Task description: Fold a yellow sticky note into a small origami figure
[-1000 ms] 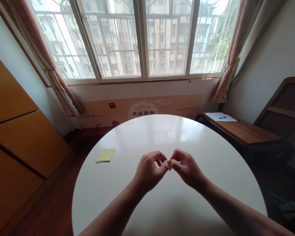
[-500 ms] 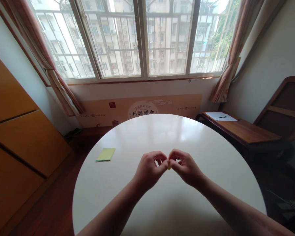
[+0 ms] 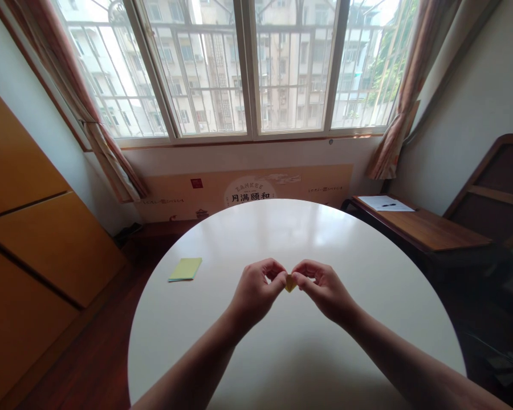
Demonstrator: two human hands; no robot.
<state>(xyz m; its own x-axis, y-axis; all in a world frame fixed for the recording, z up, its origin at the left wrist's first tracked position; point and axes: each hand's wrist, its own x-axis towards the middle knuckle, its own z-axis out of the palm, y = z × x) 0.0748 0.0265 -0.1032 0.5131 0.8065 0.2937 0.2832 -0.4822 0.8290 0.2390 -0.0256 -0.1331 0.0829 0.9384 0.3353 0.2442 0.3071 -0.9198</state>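
A small folded piece of yellow paper (image 3: 289,283) is held above the middle of the white table, its lower end narrowing to a point. My left hand (image 3: 260,288) pinches its left side between thumb and fingers. From the right, my right hand (image 3: 322,285) pinches the other side in the same way. The fingertips cover the paper's upper edges, so its full shape is hidden. To the left of my hands, a pad of yellow-green sticky notes (image 3: 185,269) with a bluish lower layer lies flat on the table.
The round white table (image 3: 222,364) stands before a barred window. At the right, a wooden side table (image 3: 448,228) bears a white paper sheet (image 3: 370,203) and a dark pen (image 3: 389,205). An orange-brown cabinet (image 3: 34,250) is on the left.
My hands have drawn slightly apart and my left hand has shifted a little to the left. More of the folded yellow paper shows between the fingertips. The pad lies unmoved.
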